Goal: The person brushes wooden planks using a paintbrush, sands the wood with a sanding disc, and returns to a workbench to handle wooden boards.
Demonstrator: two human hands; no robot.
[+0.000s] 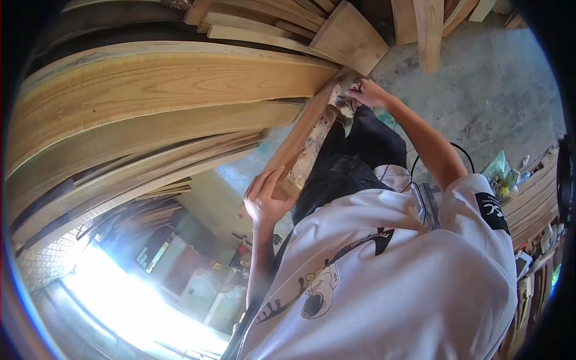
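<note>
A long wooden plank (pixel 305 137) with a rough, bark-like edge slants in front of my legs. My left hand (pixel 270 195) is wrapped over its near end, the thumb on one side and the fingers on the other. At the far end of the plank, my right hand (pixel 369 93) is closed beside the bark edge. Something small and pale shows at its fingertips, too small and blurred to name. My dark trousers and a black mesh cloth (pixel 336 174) lie along the plank's rough side.
Large curved-looking boards (pixel 168 75) are stacked on the left, with more planks (pixel 351 36) at the top. Grey concrete floor (pixel 480 84) spreads to the right. A black cable (pixel 465 153) loops by my right arm, near a green-tinted bag (pixel 499 171).
</note>
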